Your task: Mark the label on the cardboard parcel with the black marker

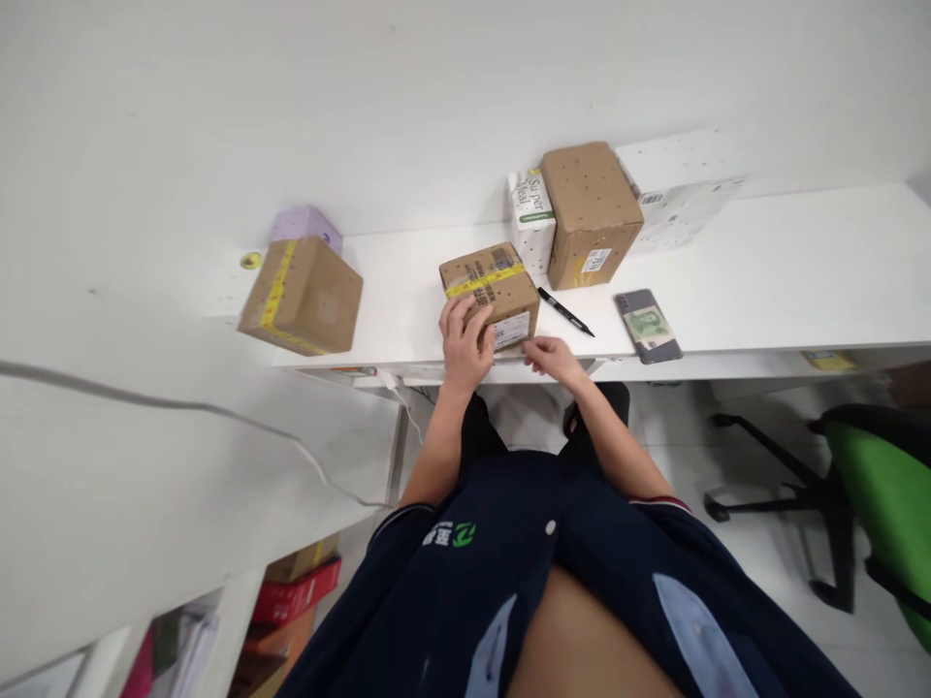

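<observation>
Small cardboard box (pixel 491 293): brown, sealed with a yellow tape band across its top, white label on the near face. It rests flat at the tabletop (pixel 763 281) front edge, slightly rotated.
</observation>
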Demonstrator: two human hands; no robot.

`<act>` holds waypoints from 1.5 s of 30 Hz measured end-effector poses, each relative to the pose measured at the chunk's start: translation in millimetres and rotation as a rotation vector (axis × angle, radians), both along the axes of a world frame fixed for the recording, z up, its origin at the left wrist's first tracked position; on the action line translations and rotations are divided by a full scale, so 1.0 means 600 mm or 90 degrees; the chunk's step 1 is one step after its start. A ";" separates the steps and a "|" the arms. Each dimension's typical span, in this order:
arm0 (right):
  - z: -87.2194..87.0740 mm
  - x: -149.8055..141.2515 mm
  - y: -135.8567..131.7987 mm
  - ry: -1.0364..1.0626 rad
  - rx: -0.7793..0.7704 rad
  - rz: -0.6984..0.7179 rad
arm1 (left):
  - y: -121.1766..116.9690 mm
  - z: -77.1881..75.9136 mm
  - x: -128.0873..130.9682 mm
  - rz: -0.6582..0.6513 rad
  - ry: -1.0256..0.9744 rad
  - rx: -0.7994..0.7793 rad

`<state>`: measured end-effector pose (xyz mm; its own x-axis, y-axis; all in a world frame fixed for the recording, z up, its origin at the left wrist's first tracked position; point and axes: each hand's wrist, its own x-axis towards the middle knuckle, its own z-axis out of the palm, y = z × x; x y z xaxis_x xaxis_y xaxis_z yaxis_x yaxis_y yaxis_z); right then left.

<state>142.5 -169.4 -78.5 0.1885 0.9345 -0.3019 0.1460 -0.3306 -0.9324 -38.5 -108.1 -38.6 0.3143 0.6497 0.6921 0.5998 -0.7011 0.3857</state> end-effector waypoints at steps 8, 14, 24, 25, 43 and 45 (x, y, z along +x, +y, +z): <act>0.051 0.108 0.035 -0.647 -0.144 -0.057 | 0.011 0.009 0.006 0.027 -0.002 0.033; 0.045 0.092 0.057 -0.694 -0.213 0.021 | -0.016 0.029 0.024 0.092 0.039 0.019; 0.081 0.114 0.007 -0.338 0.169 -0.351 | -0.029 0.021 0.045 0.041 0.018 -0.033; 0.090 0.109 0.007 -0.252 0.235 -0.364 | -0.028 0.019 0.049 0.044 0.023 -0.039; 0.143 -0.014 0.091 -0.043 0.395 -0.170 | 0.008 0.005 0.055 0.075 0.052 -0.103; 0.145 -0.014 0.089 -0.065 0.392 -0.166 | 0.007 0.003 0.057 0.078 0.052 -0.092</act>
<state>133.8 -115.8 8.7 0.4309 0.8502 0.3024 0.2304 0.2204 -0.9478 -4.5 -103.8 -36.7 0.2774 0.7771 0.5649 0.7107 -0.5616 0.4237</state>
